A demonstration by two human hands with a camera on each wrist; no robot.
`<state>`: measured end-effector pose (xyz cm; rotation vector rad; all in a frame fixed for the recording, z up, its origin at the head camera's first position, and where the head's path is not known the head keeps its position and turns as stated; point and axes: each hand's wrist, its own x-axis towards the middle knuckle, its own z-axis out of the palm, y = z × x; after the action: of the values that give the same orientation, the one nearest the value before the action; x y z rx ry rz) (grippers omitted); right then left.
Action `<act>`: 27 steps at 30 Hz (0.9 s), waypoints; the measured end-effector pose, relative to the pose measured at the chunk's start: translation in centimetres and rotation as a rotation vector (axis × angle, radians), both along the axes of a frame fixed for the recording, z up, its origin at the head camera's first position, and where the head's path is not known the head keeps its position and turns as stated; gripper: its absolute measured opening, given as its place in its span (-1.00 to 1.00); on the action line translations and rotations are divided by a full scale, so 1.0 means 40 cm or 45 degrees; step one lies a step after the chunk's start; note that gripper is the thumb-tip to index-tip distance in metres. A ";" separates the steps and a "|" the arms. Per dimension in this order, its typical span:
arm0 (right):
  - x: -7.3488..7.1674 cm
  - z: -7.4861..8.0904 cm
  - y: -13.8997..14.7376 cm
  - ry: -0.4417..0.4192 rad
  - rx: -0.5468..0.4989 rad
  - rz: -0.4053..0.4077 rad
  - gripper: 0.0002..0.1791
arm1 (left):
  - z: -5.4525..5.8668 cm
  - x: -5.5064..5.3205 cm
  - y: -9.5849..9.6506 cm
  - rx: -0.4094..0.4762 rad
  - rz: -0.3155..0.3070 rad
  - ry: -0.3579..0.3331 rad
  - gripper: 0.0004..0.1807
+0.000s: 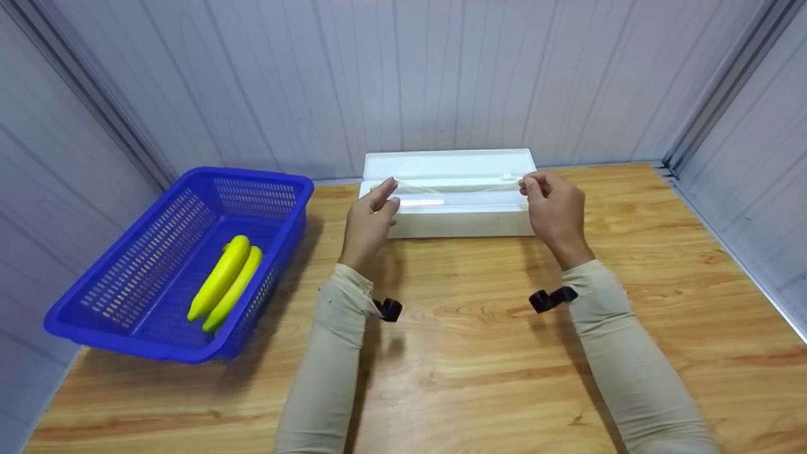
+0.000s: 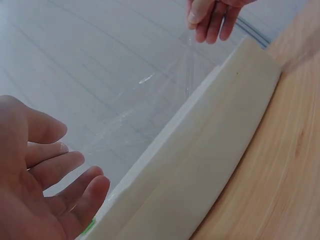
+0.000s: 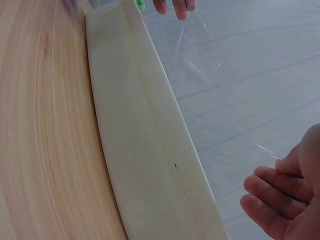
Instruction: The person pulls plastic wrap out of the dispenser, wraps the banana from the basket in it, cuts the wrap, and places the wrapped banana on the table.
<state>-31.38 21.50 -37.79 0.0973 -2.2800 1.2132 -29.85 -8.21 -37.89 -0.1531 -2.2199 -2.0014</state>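
Observation:
A sheet of clear cling film (image 2: 145, 95) is stretched between my two hands, above the long white box (image 1: 463, 224). My left hand (image 1: 369, 227) holds one corner of the film at its fingertips by the box's left end. Its thumb stands apart from the index finger in the head view. At the box's right end my right hand (image 1: 558, 208) pinches the other corner between thumb and index finger. The box's lid (image 1: 447, 164) stands raised behind, against the wall. A small green piece (image 3: 140, 4) shows at the box's left end.
To the left, a blue plastic basket (image 1: 258, 173) holds two yellow bananas (image 1: 220, 277). Everything stands on a wood-grain table (image 1: 460, 353), with pale panel walls (image 1: 429, 82) behind and at both sides.

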 end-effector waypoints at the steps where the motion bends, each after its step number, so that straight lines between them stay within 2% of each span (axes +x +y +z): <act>1: 0.001 0.000 0.001 0.010 -0.009 -0.002 -0.76 | 0.001 0.002 0.000 -0.006 -0.005 0.010 -0.49; 11: 0.013 0.015 0.003 0.050 -0.072 0.027 -0.74 | 0.011 0.014 -0.003 -0.048 -0.014 0.081 -0.51; 16: 0.019 0.027 0.004 0.071 -0.122 0.045 -0.75 | 0.019 0.020 -0.006 0.002 -0.041 0.114 -0.51; 20: 0.019 0.033 0.001 0.075 -0.137 0.058 -0.75 | 0.027 0.027 -0.010 0.042 -0.023 0.108 -0.52; 27: 0.023 0.038 0.003 0.070 -0.197 0.060 -0.76 | 0.039 0.031 -0.005 0.044 -0.044 0.111 -0.52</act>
<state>-30.46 21.61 -36.28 0.1263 -2.1397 1.3897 -28.59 -8.42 -36.33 -0.2711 -2.1431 -2.0088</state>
